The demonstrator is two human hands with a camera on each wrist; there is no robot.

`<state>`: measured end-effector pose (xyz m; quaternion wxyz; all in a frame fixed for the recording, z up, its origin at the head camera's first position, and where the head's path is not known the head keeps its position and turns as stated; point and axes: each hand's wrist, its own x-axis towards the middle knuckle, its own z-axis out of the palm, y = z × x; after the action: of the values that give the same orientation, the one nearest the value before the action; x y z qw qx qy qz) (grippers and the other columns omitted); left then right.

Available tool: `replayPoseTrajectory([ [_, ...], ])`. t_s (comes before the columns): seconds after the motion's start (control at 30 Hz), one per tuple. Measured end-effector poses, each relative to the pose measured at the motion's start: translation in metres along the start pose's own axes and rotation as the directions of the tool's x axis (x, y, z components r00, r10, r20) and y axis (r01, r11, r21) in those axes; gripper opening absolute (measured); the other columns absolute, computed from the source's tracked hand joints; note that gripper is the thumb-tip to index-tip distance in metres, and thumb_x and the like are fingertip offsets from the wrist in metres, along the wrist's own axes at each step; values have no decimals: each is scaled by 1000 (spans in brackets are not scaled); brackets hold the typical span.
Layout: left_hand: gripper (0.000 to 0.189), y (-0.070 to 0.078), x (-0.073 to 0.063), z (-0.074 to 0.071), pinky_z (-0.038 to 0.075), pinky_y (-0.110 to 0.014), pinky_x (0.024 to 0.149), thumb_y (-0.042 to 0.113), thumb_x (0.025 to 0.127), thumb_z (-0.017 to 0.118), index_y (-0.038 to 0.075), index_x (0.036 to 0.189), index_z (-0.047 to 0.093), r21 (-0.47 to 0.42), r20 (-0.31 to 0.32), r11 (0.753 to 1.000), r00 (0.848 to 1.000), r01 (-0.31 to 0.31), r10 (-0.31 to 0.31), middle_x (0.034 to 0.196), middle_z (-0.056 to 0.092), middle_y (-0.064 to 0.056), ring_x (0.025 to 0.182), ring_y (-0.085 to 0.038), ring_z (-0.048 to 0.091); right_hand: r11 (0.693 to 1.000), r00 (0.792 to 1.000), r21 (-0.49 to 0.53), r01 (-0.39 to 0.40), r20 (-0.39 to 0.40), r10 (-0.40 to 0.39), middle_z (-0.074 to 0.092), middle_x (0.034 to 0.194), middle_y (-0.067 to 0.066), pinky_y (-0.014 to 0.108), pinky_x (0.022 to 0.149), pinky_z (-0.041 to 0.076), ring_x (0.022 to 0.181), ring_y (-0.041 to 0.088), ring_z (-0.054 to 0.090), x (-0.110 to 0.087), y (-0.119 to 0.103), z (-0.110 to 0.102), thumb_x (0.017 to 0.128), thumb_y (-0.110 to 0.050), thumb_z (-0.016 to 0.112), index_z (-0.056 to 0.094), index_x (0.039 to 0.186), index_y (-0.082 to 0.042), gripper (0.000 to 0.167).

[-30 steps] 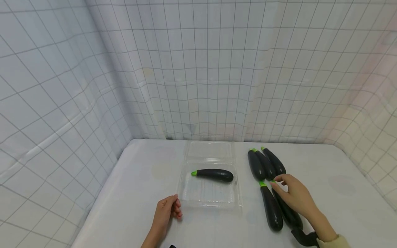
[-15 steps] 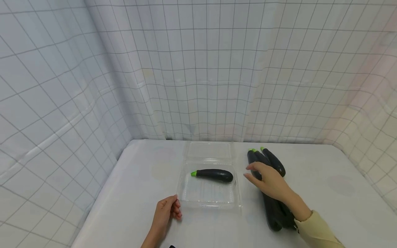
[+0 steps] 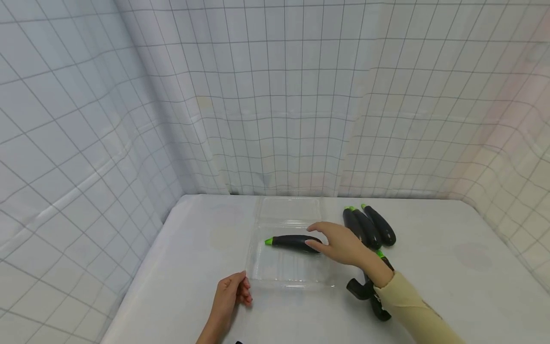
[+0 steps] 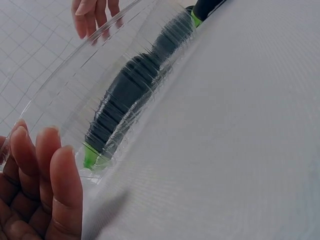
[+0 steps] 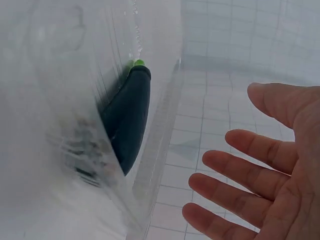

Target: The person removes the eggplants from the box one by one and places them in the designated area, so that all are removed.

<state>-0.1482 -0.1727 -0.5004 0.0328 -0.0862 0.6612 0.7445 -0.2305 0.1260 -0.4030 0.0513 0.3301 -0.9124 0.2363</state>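
A black eggplant with a green stem (image 3: 290, 241) lies crosswise inside a clear plastic box (image 3: 283, 270), whose lid (image 3: 290, 208) is folded back. My right hand (image 3: 339, 243) is over the box's right side, thumb and fingers spread around the eggplant's thick end in the head view. Seen from the right wrist, that hand (image 5: 265, 180) holds nothing, and its fingers are apart from the eggplant (image 5: 131, 112). At the box's front left corner, my left hand (image 3: 227, 294) pinches the rim. The left wrist view has its fingers (image 4: 65, 185) beside the clear wall.
Three more eggplants (image 3: 365, 227) lie side by side to the right of the box. Nearer the front, others (image 3: 379, 308) are partly covered by my right sleeve (image 3: 408, 301) and a black wrist strap (image 3: 357, 289). A white gridded curtain (image 3: 283, 119) surrounds the white table (image 3: 206, 239).
My right hand has moved left from the eggplants on the right to above the box, carrying nothing. My left hand has stayed at the box corner.
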Motion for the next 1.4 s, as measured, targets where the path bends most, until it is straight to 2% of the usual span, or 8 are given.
replayPoseTrajectory([
  [0.2, 34, -2, 0, 1, 52, -27, 48, 21, 97, 50, 2, 70, 56, -13, 1, 1000, 1000, -1, 1, 58, 53, -5, 47, -13, 55, 999, 994, -37, 21, 108, -17, 60, 121, 7, 43, 90, 47, 114, 24, 55, 18, -5, 9, 93, -41, 58, 61, 122, -9, 43],
  [0.6, 34, 0, 0, 1, 52, -27, 48, 21, 97, 50, 1, 71, 56, -3, -9, 1000, 1000, 1, -1, 57, 53, -5, 47, -14, 56, 992, 965, -124, -14, 260, 46, 59, 123, 10, 45, 91, 45, 115, 28, 54, 49, -15, 16, 91, -42, 61, 61, 122, -8, 46],
  [0.93, 33, 1, 0, 1, 52, -27, 47, 20, 97, 50, 1, 70, 56, -5, -12, 1000, 1000, -9, 9, 56, 53, -4, 46, -13, 55, 988, 957, -155, -7, 285, 52, 63, 117, 9, 42, 87, 48, 108, 25, 58, 61, -19, 24, 90, -40, 62, 63, 119, -7, 43],
  [1.13, 33, 1, 0, 1, 52, -27, 47, 20, 98, 49, 2, 71, 56, -7, -9, 1000, 1000, -16, 16, 57, 53, -3, 46, -13, 55, 976, 955, -215, -24, 283, 86, 64, 114, 8, 42, 85, 48, 106, 25, 59, 66, -23, 29, 90, -40, 63, 64, 117, -8, 42],
  [1.4, 33, 1, 0, 1, 52, -27, 47, 20, 98, 48, 2, 71, 55, 3, -7, 1000, 1000, -9, 9, 57, 53, -4, 46, -13, 55, 960, 959, -279, -30, 262, 106, 66, 106, 6, 40, 73, 51, 95, 23, 62, 71, -25, 34, 87, -38, 67, 65, 112, -8, 39],
])
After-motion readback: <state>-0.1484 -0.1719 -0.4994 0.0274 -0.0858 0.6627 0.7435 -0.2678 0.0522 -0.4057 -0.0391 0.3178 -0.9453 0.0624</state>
